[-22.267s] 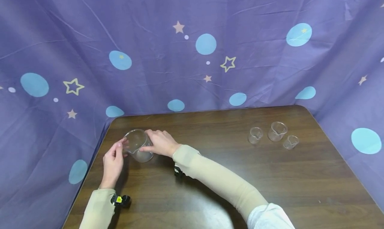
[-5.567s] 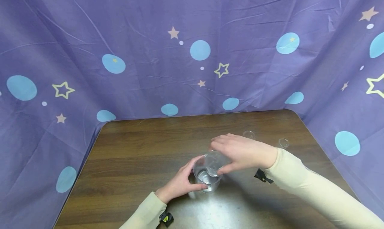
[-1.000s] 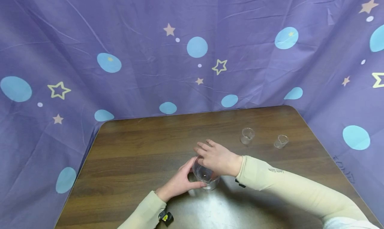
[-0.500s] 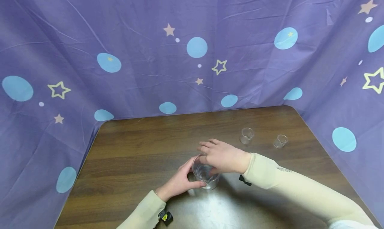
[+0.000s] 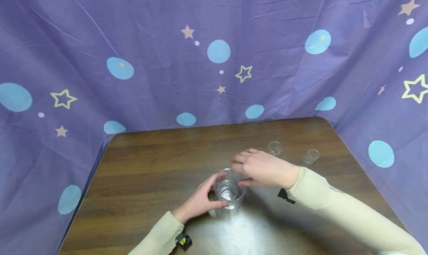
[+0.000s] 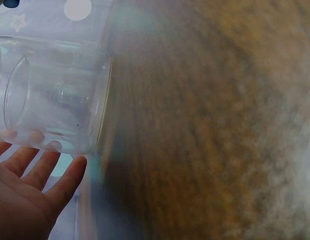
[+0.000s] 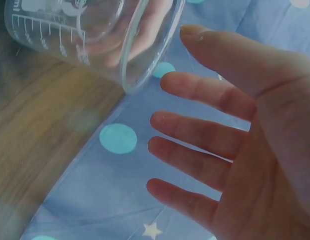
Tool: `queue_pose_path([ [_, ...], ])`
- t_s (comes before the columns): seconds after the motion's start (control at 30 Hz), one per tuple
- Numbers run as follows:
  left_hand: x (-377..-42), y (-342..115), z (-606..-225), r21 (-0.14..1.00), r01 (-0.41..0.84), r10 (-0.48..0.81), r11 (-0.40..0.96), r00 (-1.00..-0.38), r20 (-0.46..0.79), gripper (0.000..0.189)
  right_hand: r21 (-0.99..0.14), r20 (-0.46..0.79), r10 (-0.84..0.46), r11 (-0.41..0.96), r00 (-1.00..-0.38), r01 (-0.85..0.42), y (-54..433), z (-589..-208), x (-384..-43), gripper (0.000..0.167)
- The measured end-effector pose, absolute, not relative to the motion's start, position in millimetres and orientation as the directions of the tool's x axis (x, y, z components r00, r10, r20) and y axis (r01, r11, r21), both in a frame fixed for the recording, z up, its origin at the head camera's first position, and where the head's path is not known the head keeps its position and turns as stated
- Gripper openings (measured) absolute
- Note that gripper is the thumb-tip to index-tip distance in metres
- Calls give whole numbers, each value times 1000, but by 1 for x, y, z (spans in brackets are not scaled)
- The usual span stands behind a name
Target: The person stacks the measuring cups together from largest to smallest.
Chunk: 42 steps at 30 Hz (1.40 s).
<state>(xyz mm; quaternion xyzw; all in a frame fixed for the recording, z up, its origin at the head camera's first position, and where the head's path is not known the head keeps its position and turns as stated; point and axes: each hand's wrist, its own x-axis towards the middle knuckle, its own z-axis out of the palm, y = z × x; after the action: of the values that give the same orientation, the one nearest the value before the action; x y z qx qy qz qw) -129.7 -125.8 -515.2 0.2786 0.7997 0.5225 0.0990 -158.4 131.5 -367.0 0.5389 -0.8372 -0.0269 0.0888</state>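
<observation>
Both hands — left (image 5: 198, 204) cupping beaker (image 5: 230, 190), right (image 5: 264, 169) spread

Even light, blurry wrist views

- The large beaker (image 5: 230, 190) is clear, smooth and glossy, glass or plastic; white printed graduation marks show on its wall in the right wrist view.
- The beaker nested inside it (image 5: 229, 191) is equally clear and shiny.
- The two small beakers (image 5: 275, 147) are transparent and glossy too.
- The bench (image 5: 157, 169) is dark wood grain, smooth, with a semi-gloss sheen.
- The backdrop (image 5: 214, 54) is matt purple cloth, creased, printed with dots and stars.
- The sleeves (image 5: 334, 214) are matt beige knit.
</observation>
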Motion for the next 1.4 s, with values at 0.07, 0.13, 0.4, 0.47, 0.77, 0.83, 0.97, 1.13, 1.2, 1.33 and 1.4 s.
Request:
queue_pose_path([
  [0.07, -130, -126, -515, 890, 343, 551, 300, -824, 132, 91, 145, 132, -906, 420, -403, -896, 136, -366, -158, 37],
  [0.13, -129, -126, -515, 891, 342, 551, 299, -824, 131, 92, 142, 142, -904, 423, -404, -895, 140, -365, -157, 37],
  [0.4, -129, -127, -517, 883, 360, 551, 301, -822, 147, 90, 119, 155, -886, 456, -437, -882, 158, -368, -157, 35],
  [0.47, -129, -127, -517, 883, 360, 551, 302, -822, 147, 90, 121, 161, -882, 463, -443, -878, 162, -369, -157, 35],
  [0.77, -130, -127, -516, 888, 346, 546, 303, -826, 136, 90, 95, 197, -855, 504, -480, -859, 187, -375, -163, 32],
  [0.83, -129, -127, -515, 887, 348, 546, 304, -826, 137, 89, 89, 199, -848, 515, -491, -852, 193, -376, -165, 32],
  [0.97, -129, -127, -515, 889, 341, 543, 306, -829, 131, 89, 93, 214, -831, 540, -513, -837, 204, -379, -170, 31],
  [1.13, -129, -127, -516, 886, 339, 543, 315, -830, 125, 90, 104, 239, -819, 556, -522, -825, 216, -384, -178, 29],
  [1.2, -129, -127, -516, 885, 344, 545, 314, -829, 129, 90, 100, 242, -815, 560, -526, -823, 222, -387, -181, 28],
  [1.33, -128, -127, -516, 884, 349, 544, 312, -828, 135, 90, 72, 242, -796, 584, -554, -808, 232, -392, -187, 29],
  [1.4, -128, -127, -516, 884, 347, 544, 314, -829, 132, 90, 57, 234, -781, 605, -578, -794, 236, -394, -191, 30],
])
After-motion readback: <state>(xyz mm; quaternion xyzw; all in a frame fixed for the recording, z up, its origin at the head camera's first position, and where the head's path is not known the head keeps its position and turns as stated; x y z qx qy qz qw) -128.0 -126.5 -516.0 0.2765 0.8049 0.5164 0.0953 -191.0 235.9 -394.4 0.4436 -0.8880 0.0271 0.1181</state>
